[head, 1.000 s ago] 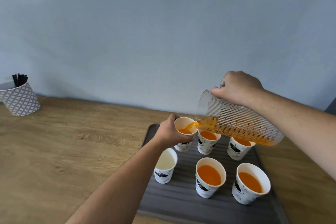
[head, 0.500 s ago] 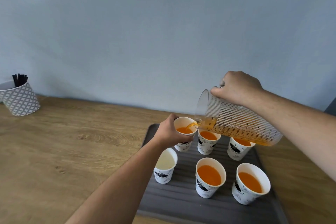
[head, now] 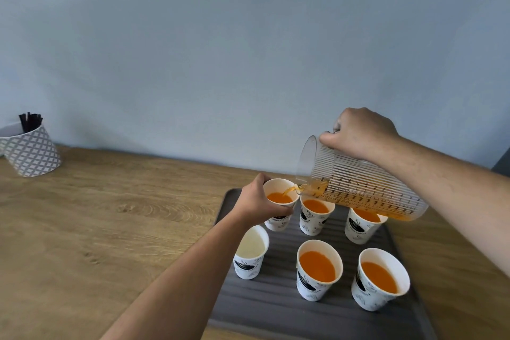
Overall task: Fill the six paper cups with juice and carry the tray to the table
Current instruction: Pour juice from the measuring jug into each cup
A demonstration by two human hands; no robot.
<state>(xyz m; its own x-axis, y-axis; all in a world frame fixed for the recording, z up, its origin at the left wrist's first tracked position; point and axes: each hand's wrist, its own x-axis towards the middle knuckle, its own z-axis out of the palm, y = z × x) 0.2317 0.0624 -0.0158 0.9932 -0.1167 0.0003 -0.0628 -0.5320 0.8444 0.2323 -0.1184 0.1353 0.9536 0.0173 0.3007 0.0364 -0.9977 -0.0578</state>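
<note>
Six printed paper cups stand on a dark grey ribbed tray [head: 270, 309]. My left hand [head: 255, 203] grips the back-left cup [head: 278, 222]. My right hand [head: 358, 134] holds a clear measuring jug [head: 358, 190], tilted left, and a thin orange stream of juice runs from its spout into that cup. The back-middle cup [head: 314, 218], back-right cup [head: 358, 229], front-middle cup [head: 317, 270] and front-right cup [head: 380, 279] hold orange juice. The front-left cup [head: 249, 255] looks empty, partly hidden by my left forearm.
The tray rests on a wooden counter [head: 110, 229] against a pale blue wall. A patterned white pot [head: 30, 152] with dark sticks stands at the far left of the counter.
The juice level in the back-left cup has risen a little and the jug holds slightly less. Both hands stay in the same place.
</note>
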